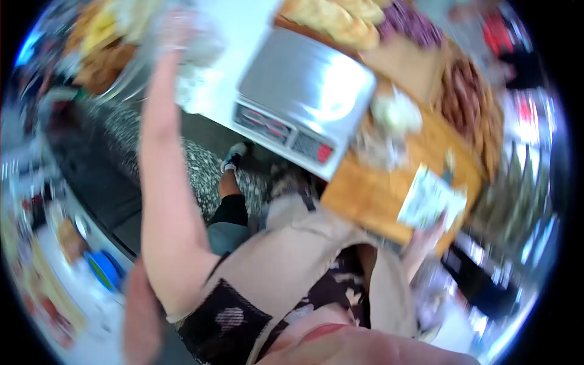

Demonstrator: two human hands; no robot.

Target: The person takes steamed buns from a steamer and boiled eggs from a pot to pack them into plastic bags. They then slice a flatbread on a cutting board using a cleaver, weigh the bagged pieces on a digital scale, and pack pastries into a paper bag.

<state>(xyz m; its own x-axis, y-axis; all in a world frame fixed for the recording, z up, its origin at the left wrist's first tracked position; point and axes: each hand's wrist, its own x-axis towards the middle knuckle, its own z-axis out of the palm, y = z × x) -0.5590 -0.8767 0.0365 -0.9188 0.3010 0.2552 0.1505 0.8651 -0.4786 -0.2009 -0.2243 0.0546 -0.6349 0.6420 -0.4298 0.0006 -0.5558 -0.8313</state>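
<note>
My left arm stretches to the top left, where my left hand (pixel 175 33) is blurred beside a clear plastic bag (pixel 204 42). Its fingers are too smeared to read. At the lower right, my right hand (pixel 427 238) grips the near edge of a white sheet or flat packet with green print (pixel 426 198), over the wooden board (pixel 359 191). Between my hands stands a white scale with a steel plate (pixel 304 76). Right of the scale lie a pale bundle (pixel 396 112) and a crumpled clear bag (pixel 383 149).
Pale twisted pieces (pixel 334 21), purple pieces (pixel 410 23) and reddish-brown sticks (pixel 463 91) are heaped at the back. A clear bowl (pixel 125 79) is near brown and yellow food (pixel 103 64) at upper left. Another person's leg (pixel 230 182) shows below the counter.
</note>
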